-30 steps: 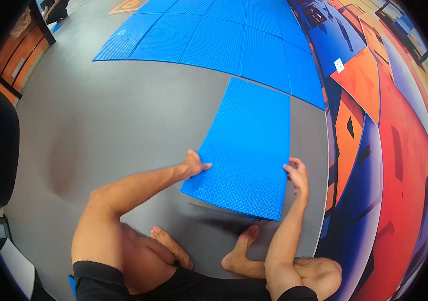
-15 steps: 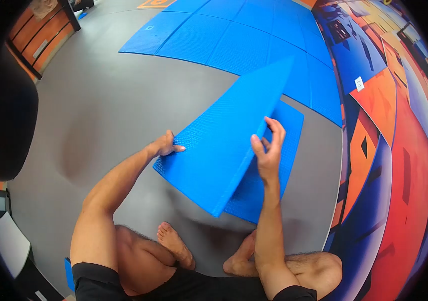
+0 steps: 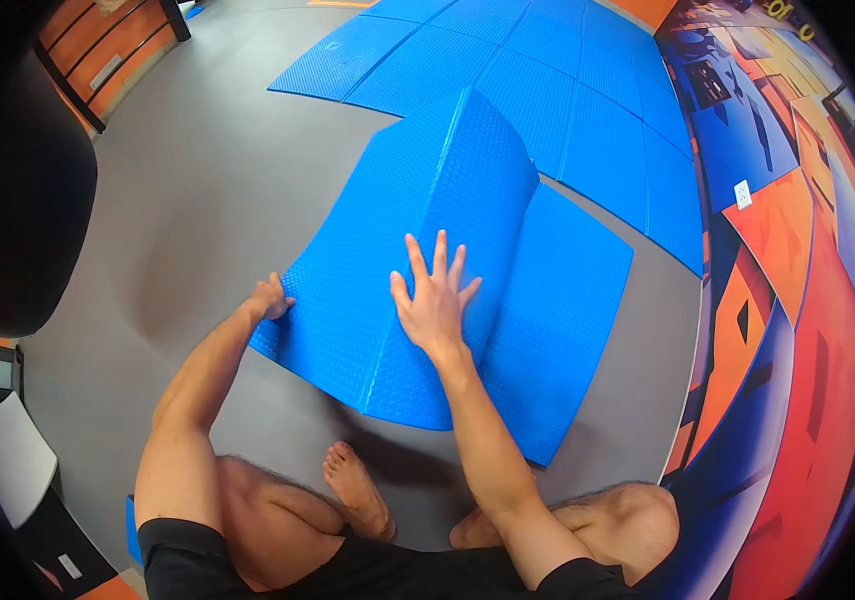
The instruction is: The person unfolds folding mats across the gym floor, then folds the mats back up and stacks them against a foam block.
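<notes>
A blue textured folding mat is partly unfolded in front of me, its left panel raised off the floor. My left hand grips that panel's left edge, thumb on top and fingers underneath. My right hand lies spread on the middle panel, just right of the raised fold line, with nothing held. The right part of the mat rests on the grey floor. My bare feet are close to its near edge.
More blue mats lie joined on the floor ahead. A wall with a colourful mural runs along the right. An orange slatted panel stands far left, and a dark rounded object at the near left.
The mat has opened out, its left panel swinging leftward with my left hand. My right hand has moved from the panel's right edge to lie flat on the middle section.
</notes>
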A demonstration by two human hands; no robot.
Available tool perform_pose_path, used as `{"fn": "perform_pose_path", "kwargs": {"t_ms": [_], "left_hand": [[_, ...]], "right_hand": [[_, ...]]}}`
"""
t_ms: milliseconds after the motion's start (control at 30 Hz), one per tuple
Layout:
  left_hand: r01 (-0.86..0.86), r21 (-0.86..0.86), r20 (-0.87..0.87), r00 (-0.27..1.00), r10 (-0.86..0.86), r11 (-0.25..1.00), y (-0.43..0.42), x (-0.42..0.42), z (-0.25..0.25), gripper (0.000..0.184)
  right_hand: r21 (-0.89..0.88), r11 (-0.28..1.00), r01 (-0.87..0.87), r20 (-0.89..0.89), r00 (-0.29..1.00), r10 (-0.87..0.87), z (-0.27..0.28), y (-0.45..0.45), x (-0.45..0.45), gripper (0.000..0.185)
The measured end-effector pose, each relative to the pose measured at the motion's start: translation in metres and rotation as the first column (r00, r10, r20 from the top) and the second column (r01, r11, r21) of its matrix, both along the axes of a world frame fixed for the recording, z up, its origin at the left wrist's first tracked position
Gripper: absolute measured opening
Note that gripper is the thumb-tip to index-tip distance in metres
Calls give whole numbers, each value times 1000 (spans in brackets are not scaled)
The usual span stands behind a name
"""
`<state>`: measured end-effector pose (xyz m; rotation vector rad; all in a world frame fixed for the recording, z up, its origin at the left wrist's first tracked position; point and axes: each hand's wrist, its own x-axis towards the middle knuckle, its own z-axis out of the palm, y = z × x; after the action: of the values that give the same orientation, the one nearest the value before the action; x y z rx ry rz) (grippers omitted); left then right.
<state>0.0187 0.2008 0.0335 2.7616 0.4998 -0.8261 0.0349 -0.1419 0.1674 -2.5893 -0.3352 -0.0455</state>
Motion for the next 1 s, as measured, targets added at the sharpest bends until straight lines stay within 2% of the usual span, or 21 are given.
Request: {"fn": "perform_pose_path", "kwargs": {"t_ms": [67, 167, 233, 300, 400, 500, 600, 700, 767, 800, 900, 1000], "left_hand": [[-20, 63, -26, 999, 21, 998, 8, 0, -5, 70], [207, 53, 31, 978, -209, 977, -22, -3, 9, 62], [429, 6, 426, 816, -390, 903, -57, -12, 11, 64], [443, -187, 529, 798, -290, 877, -104, -18, 35, 64], [480, -269, 572, 777, -263, 835, -135, -20, 36, 78], [352, -227, 343, 902, -264, 908, -143, -17, 38, 95], [338, -232, 150, 939, -310, 912, -142, -11, 43, 105], [400, -392, 135, 916, -379, 828, -135, -3, 21, 105], [426, -458, 144, 902, -408, 780, -151, -1, 30, 103], [435, -494, 144, 895, -423, 753, -161, -2, 30, 103], [627, -469, 203, 762, -615, 622, -195, -5, 22, 99], [790, -305, 129, 587, -799, 531, -223, -7, 34, 96]], "right_hand": [[-61, 998, -5, -1, 1000, 5, -10, 8, -2, 61], [-84, 995, -61, -44, 997, 58, -26, 13, -6, 59], [-66, 992, -106, -75, 992, 101, -39, 17, -5, 57], [-24, 988, -153, -86, 985, 150, -66, 14, 3, 53], [329, 921, -207, -36, 972, 231, -96, 8, 12, 46], [325, 936, -135, -96, 980, 175, -96, -5, 5, 45], [134, 991, 29, -315, 949, 15, -85, -25, -17, 44], [123, 989, 86, -421, 907, -26, -118, -57, -34, 43], [204, 979, 17, -326, 944, 51, -166, -82, -45, 43], [240, 971, -18, -279, 956, 87, -171, -92, -50, 44], [438, 898, 30, -307, 944, 118, -185, -118, -54, 47], [370, 917, 152, -183, 979, -88, -180, -144, -49, 48]]}}
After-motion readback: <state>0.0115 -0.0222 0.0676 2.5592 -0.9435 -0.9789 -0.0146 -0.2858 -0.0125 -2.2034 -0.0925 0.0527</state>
